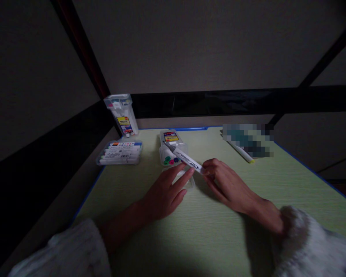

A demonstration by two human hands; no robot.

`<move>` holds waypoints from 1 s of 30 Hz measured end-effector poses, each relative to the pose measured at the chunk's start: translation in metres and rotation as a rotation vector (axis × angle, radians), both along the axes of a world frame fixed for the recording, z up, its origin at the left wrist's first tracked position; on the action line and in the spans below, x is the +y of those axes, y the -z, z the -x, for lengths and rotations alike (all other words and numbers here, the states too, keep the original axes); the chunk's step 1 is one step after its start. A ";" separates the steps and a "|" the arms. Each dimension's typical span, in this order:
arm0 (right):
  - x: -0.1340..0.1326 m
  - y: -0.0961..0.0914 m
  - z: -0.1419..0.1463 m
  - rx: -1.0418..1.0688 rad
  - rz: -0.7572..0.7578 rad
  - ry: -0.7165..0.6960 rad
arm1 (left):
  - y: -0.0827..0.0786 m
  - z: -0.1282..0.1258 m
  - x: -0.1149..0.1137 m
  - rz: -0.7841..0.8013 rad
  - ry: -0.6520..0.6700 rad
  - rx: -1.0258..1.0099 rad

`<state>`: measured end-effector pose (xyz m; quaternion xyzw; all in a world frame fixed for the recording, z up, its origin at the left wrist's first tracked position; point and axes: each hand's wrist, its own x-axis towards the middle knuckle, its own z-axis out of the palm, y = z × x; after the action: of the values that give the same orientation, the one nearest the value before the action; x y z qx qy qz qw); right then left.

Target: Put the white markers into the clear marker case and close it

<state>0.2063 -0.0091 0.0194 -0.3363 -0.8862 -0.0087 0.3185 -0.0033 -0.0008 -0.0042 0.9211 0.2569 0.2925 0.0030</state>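
Observation:
A white marker (187, 158) with a grey tip end slants up to the left above the table. My right hand (229, 184) pinches its lower right end. Close below the marker is my left hand (165, 192), fingers apart; its fingertips are near or touching the barrel, I cannot tell which. Just behind lies a clear plastic marker case (170, 136) with a yellow and blue label, and coloured marker ends show at its near side. Its clear lid (192, 182) lies partly hidden under my left hand.
A tall clear case of markers (123, 115) stands at the back left corner. In front of it lies a flat marker pack (119, 152). At the right, a yellow-ended marker (243, 154) lies beside a pixelated object (245, 140). The pale green table (173, 246) has blue edges.

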 end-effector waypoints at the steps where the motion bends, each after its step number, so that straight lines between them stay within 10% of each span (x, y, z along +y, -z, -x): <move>1: 0.000 0.000 0.000 -0.014 -0.009 -0.003 | 0.000 0.000 0.000 0.002 -0.002 0.006; 30: -0.002 0.001 0.002 -0.108 -0.077 -0.049 | -0.002 -0.002 -0.001 0.006 0.008 0.037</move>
<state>0.2047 -0.0108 0.0184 -0.3010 -0.9090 -0.0531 0.2832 -0.0015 -0.0016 -0.0020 0.9273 0.2543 0.2748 0.0019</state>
